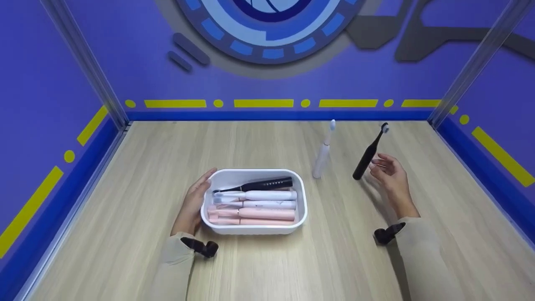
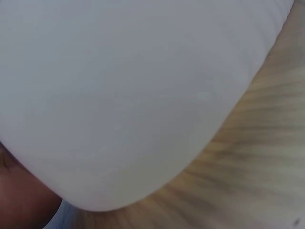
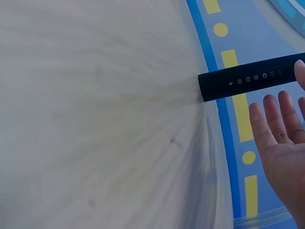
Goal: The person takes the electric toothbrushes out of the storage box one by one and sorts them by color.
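In the head view my left hand (image 1: 193, 205) rests along the left side of a white plastic bin (image 1: 254, 229), its fingers extended near the back corner. The bin's pale wall (image 2: 124, 105) fills most of the left wrist view. Inside lie a black electric toothbrush (image 1: 267, 184), white toothbrushes (image 1: 271, 195) and pink toothbrushes (image 1: 267, 214), heads to the left. My right hand (image 1: 392, 177) is beside a second black electric toothbrush (image 1: 365, 162) that stands upright on its base. Its fingers are loosely extended; the thumb overlaps the handle in the right wrist view. Contact is unclear.
A white electric toothbrush (image 1: 321, 161) stands upright on the wooden table (image 1: 267, 142), left of the standing black one. Blue-purple panels (image 1: 250, 88) with yellow dashes enclose the table at the back and sides.
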Motion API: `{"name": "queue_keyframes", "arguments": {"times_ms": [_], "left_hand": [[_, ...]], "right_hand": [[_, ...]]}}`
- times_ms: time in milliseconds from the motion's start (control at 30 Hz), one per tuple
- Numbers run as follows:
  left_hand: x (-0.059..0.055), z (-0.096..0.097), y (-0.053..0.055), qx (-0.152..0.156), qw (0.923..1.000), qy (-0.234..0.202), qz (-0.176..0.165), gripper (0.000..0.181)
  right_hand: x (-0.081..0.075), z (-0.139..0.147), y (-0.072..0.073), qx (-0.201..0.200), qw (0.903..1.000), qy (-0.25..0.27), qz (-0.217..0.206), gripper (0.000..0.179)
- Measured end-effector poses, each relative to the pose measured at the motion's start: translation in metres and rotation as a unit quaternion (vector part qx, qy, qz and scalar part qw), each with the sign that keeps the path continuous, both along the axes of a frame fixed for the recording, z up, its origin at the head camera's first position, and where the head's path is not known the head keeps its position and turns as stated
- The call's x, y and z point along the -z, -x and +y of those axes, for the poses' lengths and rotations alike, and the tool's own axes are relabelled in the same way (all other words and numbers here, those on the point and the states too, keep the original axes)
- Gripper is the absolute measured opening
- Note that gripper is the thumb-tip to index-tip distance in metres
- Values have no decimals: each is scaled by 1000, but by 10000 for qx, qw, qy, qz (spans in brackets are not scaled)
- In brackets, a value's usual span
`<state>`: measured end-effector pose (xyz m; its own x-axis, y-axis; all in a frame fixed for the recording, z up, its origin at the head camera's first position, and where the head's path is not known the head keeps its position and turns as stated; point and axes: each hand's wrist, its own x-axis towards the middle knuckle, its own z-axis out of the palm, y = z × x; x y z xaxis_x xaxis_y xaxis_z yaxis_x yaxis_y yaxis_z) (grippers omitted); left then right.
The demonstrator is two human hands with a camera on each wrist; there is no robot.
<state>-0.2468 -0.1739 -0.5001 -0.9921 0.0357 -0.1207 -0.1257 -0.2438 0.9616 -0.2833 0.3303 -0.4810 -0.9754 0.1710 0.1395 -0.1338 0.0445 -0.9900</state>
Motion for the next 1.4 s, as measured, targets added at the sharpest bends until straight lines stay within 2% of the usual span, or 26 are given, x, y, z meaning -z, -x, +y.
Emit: {"name": "queue_keyframes", "arguments": {"times_ms": [100, 300, 500, 800, 967, 1133, 1233, 1400], "left_hand": [[0, 0, 1, 8, 10000, -4, 31, 46], [0, 0, 1, -21, 10000, -55, -9, 46], [0, 0, 0, 5, 10000, 5, 34, 46], [-1, -1, 0, 23, 10000, 15, 59, 46], [-2, 0, 0, 1, 10000, -10, 8, 46], [-2, 1, 0, -35, 9999, -77, -60, 46], [-2, 1, 0, -44, 9999, -113, -66, 45], [0, 1, 0, -61, 10000, -36, -20, 45]], "right_hand": [[-1, 0, -2, 2, 9998, 169, -65, 36], [-3, -4, -7, 30, 9992, 386, 23, 31], [-7, -9, -12, -246, 9989, 330, 208, 34], [-16, -23, -15, -566, 9979, 252, 210, 41], [-20, -31, -17, -642, 9976, -27, 264, 41], [-24, -37, -18, -806, 9958, -323, 281, 31], [-28, -41, -18, -1056, 9924, -552, 312, 29], [-35, -49, -16, -1576, 9808, -1096, 346, 33]]}}
